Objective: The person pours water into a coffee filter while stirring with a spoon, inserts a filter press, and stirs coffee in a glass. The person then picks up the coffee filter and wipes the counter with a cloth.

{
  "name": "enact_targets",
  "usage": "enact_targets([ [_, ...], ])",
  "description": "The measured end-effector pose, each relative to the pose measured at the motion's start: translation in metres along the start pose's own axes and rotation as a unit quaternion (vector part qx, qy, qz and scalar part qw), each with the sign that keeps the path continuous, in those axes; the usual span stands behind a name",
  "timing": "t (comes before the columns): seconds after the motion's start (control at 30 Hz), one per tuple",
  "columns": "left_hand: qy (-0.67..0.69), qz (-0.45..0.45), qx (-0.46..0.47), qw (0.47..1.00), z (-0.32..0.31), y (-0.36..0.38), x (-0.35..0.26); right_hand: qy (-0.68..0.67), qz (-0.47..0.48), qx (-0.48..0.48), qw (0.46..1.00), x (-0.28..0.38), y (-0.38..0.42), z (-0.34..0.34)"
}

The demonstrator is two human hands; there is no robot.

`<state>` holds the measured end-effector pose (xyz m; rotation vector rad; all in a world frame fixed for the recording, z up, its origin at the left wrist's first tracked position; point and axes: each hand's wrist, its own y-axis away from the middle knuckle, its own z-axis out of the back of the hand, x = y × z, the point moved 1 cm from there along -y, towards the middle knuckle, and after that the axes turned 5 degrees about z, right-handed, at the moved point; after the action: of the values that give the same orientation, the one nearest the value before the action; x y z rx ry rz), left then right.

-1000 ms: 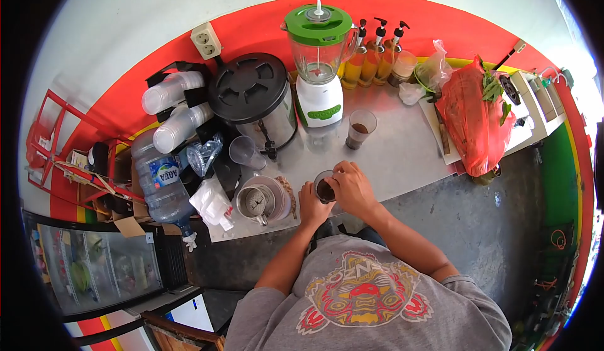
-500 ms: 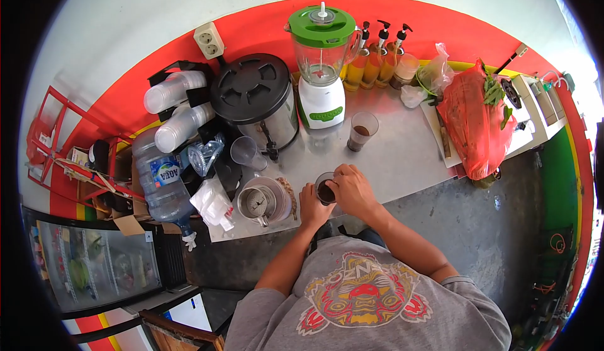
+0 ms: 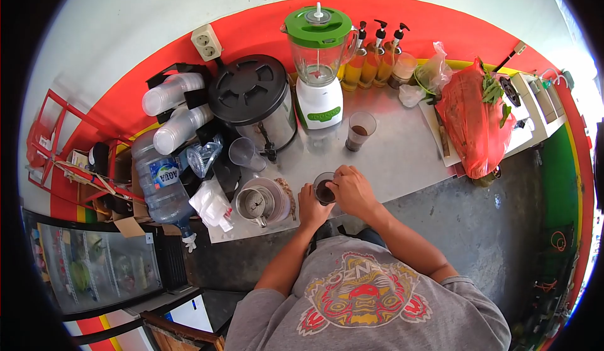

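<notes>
My left hand is wrapped round a clear plastic cup of dark brown drink at the counter's front edge. Over the right side of its rim, my right hand is closed with bent fingers; whatever the fingertips hold is hidden. Another clear cup with brown drink in its lower part stands beyond my hands. To the left of my left hand sits a metal strainer on a wide container. An upturned or tilted clear cup is behind it.
A blender and a black-lidded steel dispenser stand along the back. Pump bottles line the wall. A red plastic bag lies at right, stacked cups and a large water bottle at left.
The view has shifted very slightly. Both hands stay at the same cup, with no clear movement of any object.
</notes>
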<state>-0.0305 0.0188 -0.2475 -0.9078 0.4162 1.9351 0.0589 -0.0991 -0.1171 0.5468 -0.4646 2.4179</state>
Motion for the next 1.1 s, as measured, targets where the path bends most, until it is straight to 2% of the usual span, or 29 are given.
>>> enact_targets([
  [0.1,0.000,-0.003,-0.006,1.000,0.000,0.000,0.000,-0.044,-0.023,-0.051,0.997,0.006,-0.002,0.004],
  [0.2,-0.008,-0.016,-0.009,1.000,-0.004,-0.001,0.004,0.024,-0.010,-0.014,1.000,0.000,0.002,-0.004],
  [0.33,-0.017,-0.020,-0.011,1.000,-0.003,-0.001,0.002,0.015,0.024,-0.005,1.000,0.001,0.000,0.001],
  [0.43,0.002,-0.021,-0.012,1.000,-0.003,-0.001,0.004,-0.038,-0.013,-0.046,0.998,0.003,0.001,0.004],
  [0.5,-0.006,-0.034,-0.014,0.999,-0.002,0.000,0.002,0.028,-0.021,0.042,0.999,-0.001,0.002,-0.001],
  [0.53,-0.015,-0.047,-0.016,0.999,0.000,0.000,0.001,0.028,-0.021,0.041,0.999,-0.002,0.003,-0.002],
  [0.6,-0.003,-0.043,-0.019,0.999,-0.002,-0.001,0.005,-0.011,0.008,-0.008,1.000,0.003,0.001,0.004],
  [0.73,0.022,-0.031,-0.018,0.999,-0.001,0.000,0.003,-0.037,-0.014,-0.052,0.998,0.003,0.001,0.002],
  [0.8,0.019,-0.026,-0.014,0.999,-0.002,0.000,0.003,0.027,-0.033,0.048,0.998,0.002,0.003,0.000],
  [0.83,0.015,-0.022,-0.011,1.000,-0.002,-0.001,0.004,0.027,-0.034,0.047,0.998,0.002,0.003,0.000],
  [0.9,0.018,-0.022,-0.014,0.999,-0.002,0.000,0.004,-0.019,-0.013,-0.022,0.999,0.003,0.001,0.002],
  [1.03,0.001,-0.047,-0.018,0.999,-0.004,-0.001,0.006,0.002,-0.006,-0.027,1.000,0.000,0.002,-0.001],
  [1.1,-0.001,-0.035,-0.015,0.999,-0.003,0.000,0.003,0.011,-0.009,0.024,1.000,-0.001,0.002,-0.001],
])
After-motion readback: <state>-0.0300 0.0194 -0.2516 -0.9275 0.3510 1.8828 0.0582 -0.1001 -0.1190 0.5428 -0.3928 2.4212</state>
